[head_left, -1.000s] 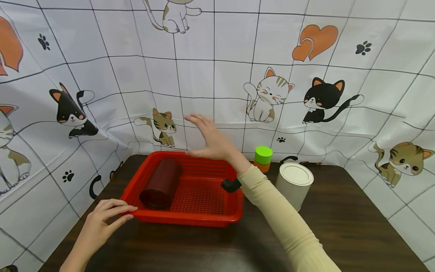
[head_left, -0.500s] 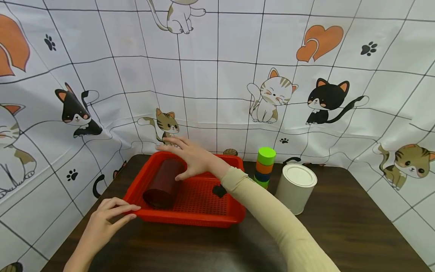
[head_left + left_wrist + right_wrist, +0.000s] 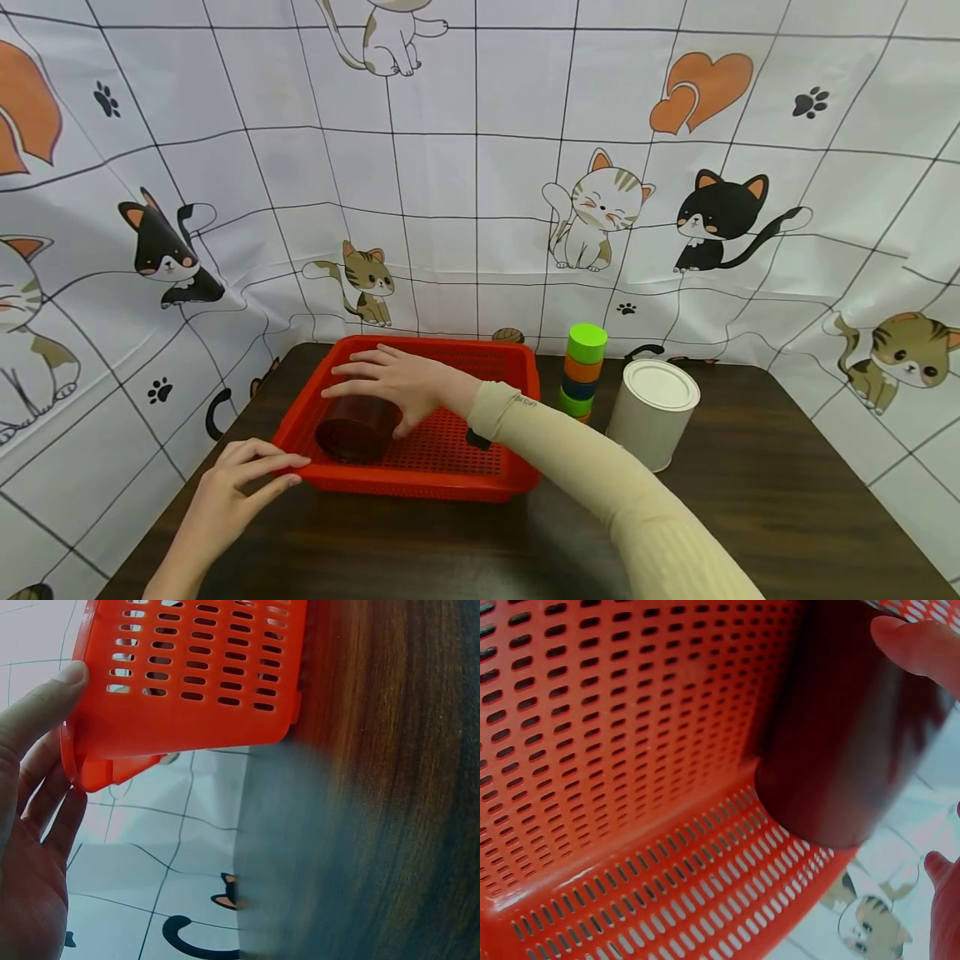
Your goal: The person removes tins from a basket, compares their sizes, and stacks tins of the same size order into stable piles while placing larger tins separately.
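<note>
A dark red cylinder point(image 3: 356, 432) lies on its side in the left part of a red plastic basket point(image 3: 412, 484) with slotted walls. My right hand point(image 3: 401, 383) is over the cylinder with its fingers spread, covering its far half in the head view. In the right wrist view the thumb point(image 3: 911, 645) overlaps the upper end of the cylinder, while a fingertip point(image 3: 939, 871) stands apart from it. At the basket's near left corner my left hand point(image 3: 232, 492) pinches the rim, thumb point(image 3: 52, 705) on one side and fingers on the other.
Right of the basket stands a stack of coloured round pieces point(image 3: 582, 371), green on top. Beside it is a pale lidded can point(image 3: 654, 417). The dark wooden table point(image 3: 750, 500) ends at a cat-print sheet point(image 3: 480, 208) behind and at both sides.
My right hand has come down and to the left, from above the back of the basket to over the dark red cylinder. The left hand keeps its hold on the rim.
</note>
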A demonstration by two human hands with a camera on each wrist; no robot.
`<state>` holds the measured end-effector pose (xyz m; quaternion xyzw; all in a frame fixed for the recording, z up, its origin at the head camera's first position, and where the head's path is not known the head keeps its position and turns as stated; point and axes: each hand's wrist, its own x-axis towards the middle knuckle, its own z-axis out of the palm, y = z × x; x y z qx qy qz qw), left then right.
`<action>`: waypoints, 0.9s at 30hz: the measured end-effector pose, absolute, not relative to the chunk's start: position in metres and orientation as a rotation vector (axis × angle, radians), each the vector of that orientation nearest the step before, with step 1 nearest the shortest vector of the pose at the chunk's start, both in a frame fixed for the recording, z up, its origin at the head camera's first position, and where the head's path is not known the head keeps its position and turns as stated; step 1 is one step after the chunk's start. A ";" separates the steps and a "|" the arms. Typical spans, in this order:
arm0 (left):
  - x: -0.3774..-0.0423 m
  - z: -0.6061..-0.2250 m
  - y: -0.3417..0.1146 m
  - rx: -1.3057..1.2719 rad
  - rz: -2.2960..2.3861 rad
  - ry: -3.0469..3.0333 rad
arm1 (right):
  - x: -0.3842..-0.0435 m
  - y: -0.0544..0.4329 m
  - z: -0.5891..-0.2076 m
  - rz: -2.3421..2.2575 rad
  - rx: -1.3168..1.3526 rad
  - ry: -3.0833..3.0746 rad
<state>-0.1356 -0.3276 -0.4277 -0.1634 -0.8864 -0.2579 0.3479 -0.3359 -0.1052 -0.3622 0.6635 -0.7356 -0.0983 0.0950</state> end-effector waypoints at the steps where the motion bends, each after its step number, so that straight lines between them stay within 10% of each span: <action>1: -0.135 -0.428 -0.328 -0.421 -0.671 -2.299 | -0.335 -0.108 -0.364 -0.322 1.978 -2.175; 27: -0.137 -0.430 -0.329 -0.409 -0.678 -2.317 | -0.329 -0.129 -0.394 -0.464 1.910 -2.219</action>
